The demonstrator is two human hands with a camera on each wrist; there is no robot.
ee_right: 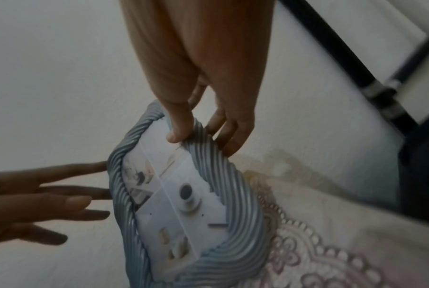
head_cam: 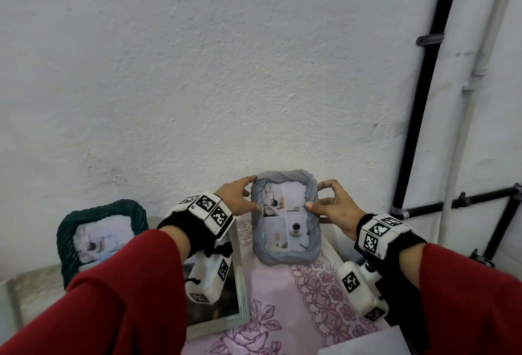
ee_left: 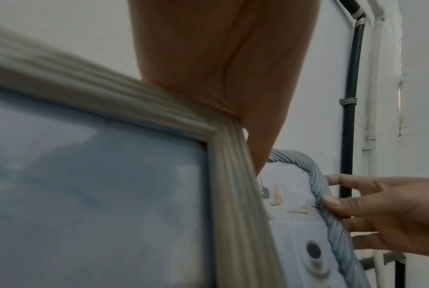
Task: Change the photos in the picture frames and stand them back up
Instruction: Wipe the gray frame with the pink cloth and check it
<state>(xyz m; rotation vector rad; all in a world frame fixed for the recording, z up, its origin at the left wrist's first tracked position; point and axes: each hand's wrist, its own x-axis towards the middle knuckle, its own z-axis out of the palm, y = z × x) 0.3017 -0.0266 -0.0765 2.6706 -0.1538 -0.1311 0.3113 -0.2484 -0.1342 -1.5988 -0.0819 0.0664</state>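
A grey-blue twisted-rope picture frame stands upright on the pink cloth close to the wall, holding a four-part collage photo. My right hand pinches its right edge, thumb on the front and fingers behind. My left hand reaches to the frame's left edge with straight fingers, whose tips touch the rim. In the left wrist view the same frame shows past a closer pale one, with the right hand on it.
A dark green frame with a photo stands at the left by the wall. A pale ribbed frame lies under my left wrist, seen also as the pale frame. White paper lies at the front right. Black pipe and stand legs are at the right.
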